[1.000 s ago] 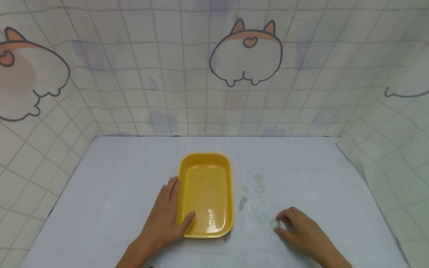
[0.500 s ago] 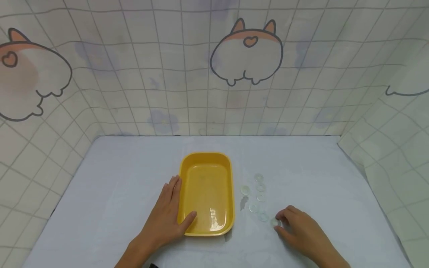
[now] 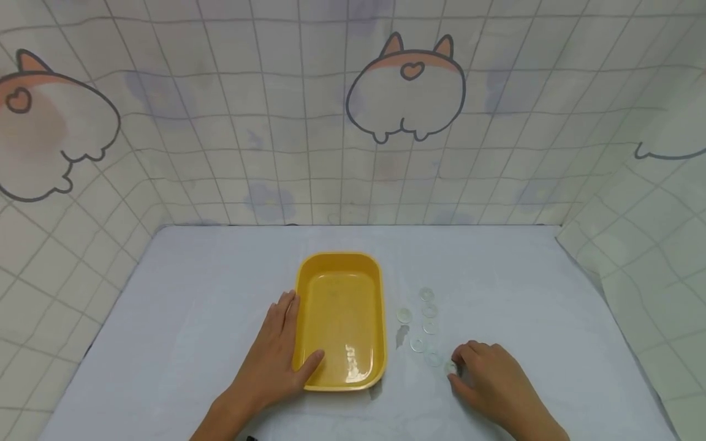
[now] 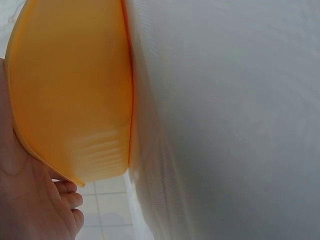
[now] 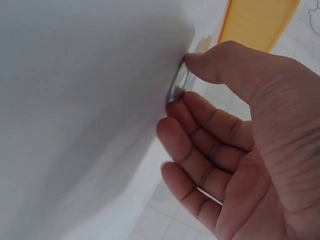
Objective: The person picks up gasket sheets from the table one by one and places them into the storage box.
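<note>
Near the middle of the white, cloth-like surface (image 3: 524,275) you have a glossy yellow rectangular tray with rounded corners (image 3: 337,306), its long sides running away from you. Your left hand (image 3: 270,355) rests against its left rim, fingers straight and unclenched, with the thumb reaching over the inside near the close left corner. Well to the right of the tray, your right hand (image 3: 491,380) is low over the surface, its thumb and bent fingers pinching a small, flat, clear ring (image 3: 448,369) by the edges; whether that ring touches the surface you cannot tell. Six more flat, clear rings (image 3: 432,358) lie loose between the tray and your right hand: three in a short column farther from you, one to their left and closest to the tray, and two nearer you, stepping towards the pinched one. An irregular grey mark (image 3: 402,335) shows near the tray's right side. Beyond the surface and along its sides are pale grid-patterned sheets (image 3: 320,165) with orange-and-white animal drawings (image 3: 405,98)
</note>
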`<state>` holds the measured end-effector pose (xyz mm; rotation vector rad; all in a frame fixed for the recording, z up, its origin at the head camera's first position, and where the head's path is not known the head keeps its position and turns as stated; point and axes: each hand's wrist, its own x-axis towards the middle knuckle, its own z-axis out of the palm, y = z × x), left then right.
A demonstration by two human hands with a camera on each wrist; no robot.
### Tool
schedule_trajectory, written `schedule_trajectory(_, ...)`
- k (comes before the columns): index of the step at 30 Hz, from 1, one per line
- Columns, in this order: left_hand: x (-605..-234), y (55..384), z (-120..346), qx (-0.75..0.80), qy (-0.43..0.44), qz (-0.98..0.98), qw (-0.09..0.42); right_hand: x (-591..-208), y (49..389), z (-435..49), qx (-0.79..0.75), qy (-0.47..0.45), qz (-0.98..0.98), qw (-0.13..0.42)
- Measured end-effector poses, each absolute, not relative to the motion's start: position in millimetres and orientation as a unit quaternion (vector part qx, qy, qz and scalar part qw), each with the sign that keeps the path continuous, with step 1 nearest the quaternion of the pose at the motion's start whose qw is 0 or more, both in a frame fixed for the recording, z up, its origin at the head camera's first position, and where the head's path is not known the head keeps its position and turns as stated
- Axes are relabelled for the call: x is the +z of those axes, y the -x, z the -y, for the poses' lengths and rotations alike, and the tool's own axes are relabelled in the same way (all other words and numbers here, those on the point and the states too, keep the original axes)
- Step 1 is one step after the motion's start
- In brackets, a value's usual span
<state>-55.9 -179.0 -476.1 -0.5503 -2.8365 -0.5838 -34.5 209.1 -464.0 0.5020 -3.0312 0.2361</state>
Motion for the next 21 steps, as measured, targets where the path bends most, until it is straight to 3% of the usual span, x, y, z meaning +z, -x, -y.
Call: schedule_trajectory(21, -474, 56, 178, -0.201, 0.178, 0.96, 0.076, -454, 39, -183, 0.001, -0.158, 0.987, 0.008)
